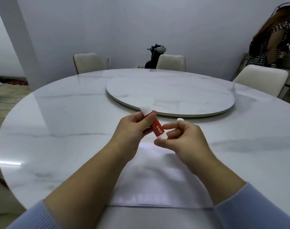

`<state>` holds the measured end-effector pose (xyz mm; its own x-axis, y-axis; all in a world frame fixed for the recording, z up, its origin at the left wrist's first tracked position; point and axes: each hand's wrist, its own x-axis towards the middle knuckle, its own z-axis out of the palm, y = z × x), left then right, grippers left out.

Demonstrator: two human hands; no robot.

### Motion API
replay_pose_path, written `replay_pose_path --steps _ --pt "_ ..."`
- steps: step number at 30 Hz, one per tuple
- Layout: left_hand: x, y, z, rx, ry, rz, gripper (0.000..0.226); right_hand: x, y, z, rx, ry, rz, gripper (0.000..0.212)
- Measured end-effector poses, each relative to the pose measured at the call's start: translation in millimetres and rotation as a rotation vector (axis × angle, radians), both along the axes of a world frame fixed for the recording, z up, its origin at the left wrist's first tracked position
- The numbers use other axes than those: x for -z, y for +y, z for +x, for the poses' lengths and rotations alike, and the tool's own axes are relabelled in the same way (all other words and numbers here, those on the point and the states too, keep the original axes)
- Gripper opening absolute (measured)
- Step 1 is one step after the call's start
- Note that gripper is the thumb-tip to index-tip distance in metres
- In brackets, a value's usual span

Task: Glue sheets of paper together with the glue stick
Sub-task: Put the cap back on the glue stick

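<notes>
In front of me, my left hand point(134, 128) grips a glue stick point(158, 128) with a red body and white ends, holding it tilted above the table. Its white upper end points away from me past my thumb. My right hand point(182, 139) has curled fingers, and its thumb and forefinger pinch the white lower end of the stick. A small white cap-like piece point(180, 119) lies on the table just beyond my right hand. White sheets of paper point(154, 180) lie flat on the table under my forearms, stacked with their near edges close to the table's rim.
The round white marble table point(66, 129) carries a raised turntable point(170, 93) at its centre. Cream chairs point(87, 62) stand around the far side. A person point(273, 43) stands at the far right by a counter. A dark device on a stand point(155, 53) sits behind the table.
</notes>
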<state>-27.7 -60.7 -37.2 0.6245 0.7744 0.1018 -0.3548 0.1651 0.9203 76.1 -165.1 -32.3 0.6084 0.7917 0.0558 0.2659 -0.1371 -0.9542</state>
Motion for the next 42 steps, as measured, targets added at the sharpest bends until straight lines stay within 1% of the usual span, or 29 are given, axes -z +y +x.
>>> replay_pose_path --steps 1,2,5,6,7,8,10,11,12,15,16,17,19,20,21,22,24,25,26,29,30,31,34,35,36,38,39,40,42 --pt "-0.2 0.1 -0.3 -0.012 -0.022 -0.014 0.016 1.9 0.6 -1.6 0.008 -0.048 0.001 0.033" --pt "-1.1 0.9 -1.1 -0.013 -0.056 -0.043 0.019 2.3 0.5 -3.3 -0.027 0.014 0.001 0.031" --pt "-3.1 2.9 -3.7 0.001 -0.127 -0.089 0.018 -1.7 -0.1 -4.9 -0.201 0.511 0.044 0.028" --pt "-2.8 2.2 -4.0 0.003 -0.123 -0.083 0.017 -3.7 -1.7 -4.8 -0.219 0.561 0.051 0.028" --pt "-2.6 1.0 -3.9 0.004 -0.117 -0.076 0.019 -3.9 -2.4 -4.9 -0.2 0.535 0.066 0.026" --pt "-3.1 -0.6 -3.8 0.002 -0.111 -0.071 0.024 -2.8 -2.7 -4.1 -0.151 0.415 0.073 0.023" --pt "-3.0 -2.2 -3.0 -0.009 -0.101 -0.065 0.033 1.3 -2.8 -1.6 -0.02 0.02 0.011 0.029" --pt "-3.2 -2.1 -3.0 -0.014 -0.096 -0.065 0.034 1.8 -3.1 -1.8 -0.004 -0.07 -0.02 0.034" --pt "-3.5 -1.7 -3.5 -0.015 -0.094 -0.069 0.033 2.0 -3.9 -0.4 -0.036 -0.049 -0.042 0.035" --pt "-3.2 0.4 -4.6 -0.01 -0.089 -0.067 0.029 -3.4 -6.0 -1.9 -0.229 0.406 0.057 0.022" --pt "-3.2 0.1 -4.6 -0.012 -0.078 -0.062 0.029 -3.2 -6.0 -2.5 -0.222 0.431 0.102 0.021" --pt "-3.0 -0.2 -4.4 -0.018 -0.065 -0.053 0.03 -2.0 -5.2 -2.8 -0.178 0.342 0.119 0.023" --pt "-2.2 -0.9 -3.9 -0.029 -0.045 -0.03 0.033 1.8 -1.9 -2.3 -0.055 -0.011 0.054 0.041" --pt "-2.0 -1.4 -3.8 -0.032 -0.041 -0.024 0.034 2.9 -0.7 -2.9 -0.037 -0.089 0.008 0.049" --pt "-1.9 -1.1 -3.9 -0.034 -0.041 -0.024 0.034 3.3 -1.2 -3.0 -0.062 -0.076 -0.028 0.054" --pt "-2.0 -0.5 -4.3 -0.034 -0.044 -0.029 0.033 3.1 -2.0 -1.1 -0.122 0.022 -0.043 0.054" --pt "-1.9 0.4 -5.1 -0.029 -0.043 -0.032 0.033 -0.4 -3.7 1.4 -0.24 0.304 -0.003 0.047" --pt "-1.4 0.0 -5.1 -0.023 -0.037 -0.026 0.032 -0.5 -4.3 3.5 -0.266 0.373 0.031 0.046" --pt "-1.0 -1.0 -4.9 -0.016 -0.029 -0.018 0.033 0.0 -4.5 5.2 -0.249 0.354 0.05 0.048" --pt "0.5 -3.7 -2.8 -0.01 0.003 0.016 0.037 2.5 -2.5 5.8 -0.109 0.011 -0.035 0.067" --pt "0.8 -4.1 -2.7 -0.009 0.009 0.022 0.037 3.0 -2.7 4.3 -0.116 -0.031 -0.072 0.069" --pt "0.6 -3.7 -2.7 -0.011 0.007 0.016 0.036 3.2 -3.5 4.6 -0.159 -0.004 -0.093 0.069" --pt "0.4 -1.3 -3.9 -0.019 -0.009 -0.012 0.034 -0.9 -6.7 9.0 -0.286 0.26 -0.065 0.056" --pt "0.2 -1.5 -4.0 -0.014 -0.005 -0.01 0.033 -1.0 -6.8 10.0 -0.29 0.274 -0.046 0.055" --pt "0.3 -2.3 -3.9 -0.009 0.002 -0.004 0.033 -0.1 -6.4 10.4 -0.257 0.211 -0.042 0.059" --pt "1.3 -4.4 -2.4 -0.004 0.016 0.02 0.035 1.0 -5.4 6.9 -0.166 -0.016 -0.084 0.068" --pt "1.5 -5.2 -2.0 -0.003 0.021 0.027 0.037 0.6 -5.6 4.5 -0.17 -0.054 -0.11 0.07" --pt "1.2 -5.0 -2.2 -0.004 0.021 0.027 0.039 0.2 -6.2 4.1 -0.21 -0.022 -0.128 0.069" --pt "0.5 -2.4 -3.6 -0.013 0.006 0.01 0.04 -3.3 -9.2 6.9 -0.3 0.152 -0.112 0.061"
